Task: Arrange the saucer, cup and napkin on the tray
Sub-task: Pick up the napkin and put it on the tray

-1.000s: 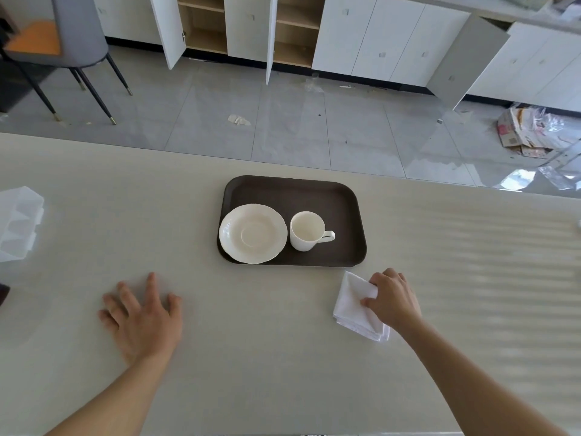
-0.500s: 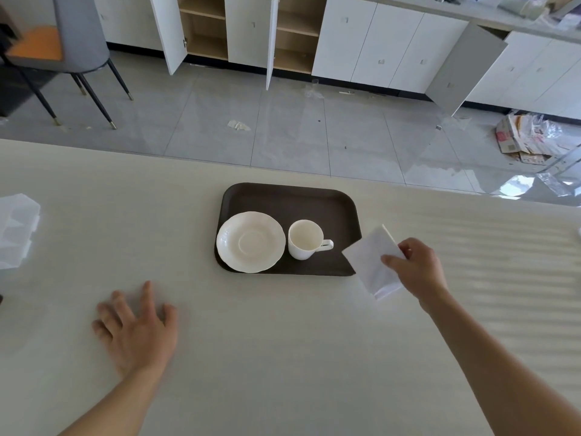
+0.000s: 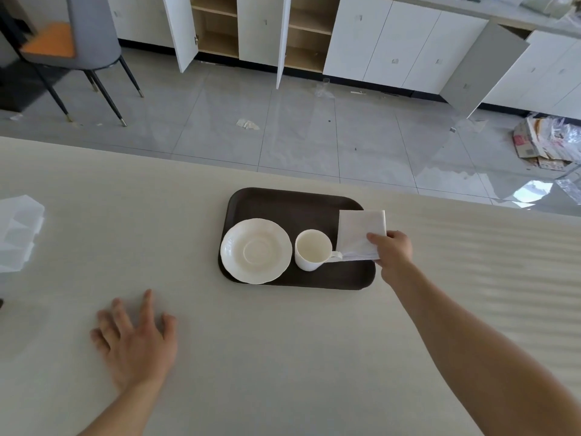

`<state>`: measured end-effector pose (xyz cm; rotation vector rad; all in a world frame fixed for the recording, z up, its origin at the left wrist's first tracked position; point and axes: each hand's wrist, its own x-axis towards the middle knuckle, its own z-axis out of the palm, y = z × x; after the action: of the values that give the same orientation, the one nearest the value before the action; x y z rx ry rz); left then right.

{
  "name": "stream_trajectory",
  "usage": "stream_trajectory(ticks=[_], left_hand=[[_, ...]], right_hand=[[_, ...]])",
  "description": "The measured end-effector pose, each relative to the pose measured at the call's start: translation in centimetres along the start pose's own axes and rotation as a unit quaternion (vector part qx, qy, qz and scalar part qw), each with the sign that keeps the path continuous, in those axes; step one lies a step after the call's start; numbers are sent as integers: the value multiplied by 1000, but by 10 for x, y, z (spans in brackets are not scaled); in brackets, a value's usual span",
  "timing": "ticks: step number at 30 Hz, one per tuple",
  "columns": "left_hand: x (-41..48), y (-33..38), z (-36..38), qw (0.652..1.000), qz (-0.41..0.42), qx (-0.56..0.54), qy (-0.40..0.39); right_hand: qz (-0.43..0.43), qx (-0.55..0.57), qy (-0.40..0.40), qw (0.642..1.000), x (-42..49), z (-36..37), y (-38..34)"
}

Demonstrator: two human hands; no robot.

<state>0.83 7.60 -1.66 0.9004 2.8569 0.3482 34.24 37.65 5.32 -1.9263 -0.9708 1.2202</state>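
Napkin (image 3: 360,232) pinched at its near right corner by our right hand (image 3: 393,250), extending up-left over the tray (image 3: 283,202) edge beside the cup (image 3: 312,250); saucer (image 3: 256,250) further left; left hand (image 3: 138,341) spread flat, well apart.

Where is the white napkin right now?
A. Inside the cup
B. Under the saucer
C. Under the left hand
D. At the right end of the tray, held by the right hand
D: the napkin is over the right end of the tray, pinched by the right hand.
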Motion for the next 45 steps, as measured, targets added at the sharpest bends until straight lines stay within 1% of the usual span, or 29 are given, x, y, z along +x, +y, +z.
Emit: stream_trajectory(ticks=[2, 4, 5, 7, 9, 11, 16, 30, 35, 40, 43, 45], left_hand=[[1, 0, 0, 1000, 1, 4, -1], [1, 0, 1, 1000, -1, 7, -3], [1, -1, 1, 1000, -4, 9, -4], [2, -1, 2, 1000, -6, 12, -6], [2, -1, 2, 1000, -6, 16, -7], [2, -1, 2, 1000, -4, 17, -6], [4, -2, 4, 1000, -4, 18, -6], [3, -3, 3, 1000, -2, 11, -7], [2, -1, 2, 1000, 2, 9, -8], [3, 6, -1, 1000, -8, -6, -13], [6, 16, -1, 998, -42, -27, -24], [5, 19, 4, 999, -41, -30, -17]], right_hand=[[20, 16, -4, 1000, 5, 7, 3], [24, -1, 0, 1000, 9, 12, 6], [17, -26, 3, 1000, 11, 13, 7], [-15, -112, 10, 994, 13, 15, 9], [-54, -212, 14, 976, 12, 16, 9], [-78, -285, 15, 955, 11, 17, 8], [-83, -401, -13, 912, 2, 18, 1], [-166, -508, 5, 845, -3, 3, 1], [-212, -509, 12, 834, -13, 3, -5], [-271, -497, -3, 824, -30, 14, -27], [-316, -452, -15, 834, -41, 30, -49], [-342, -426, -29, 837, -47, 46, -61]])
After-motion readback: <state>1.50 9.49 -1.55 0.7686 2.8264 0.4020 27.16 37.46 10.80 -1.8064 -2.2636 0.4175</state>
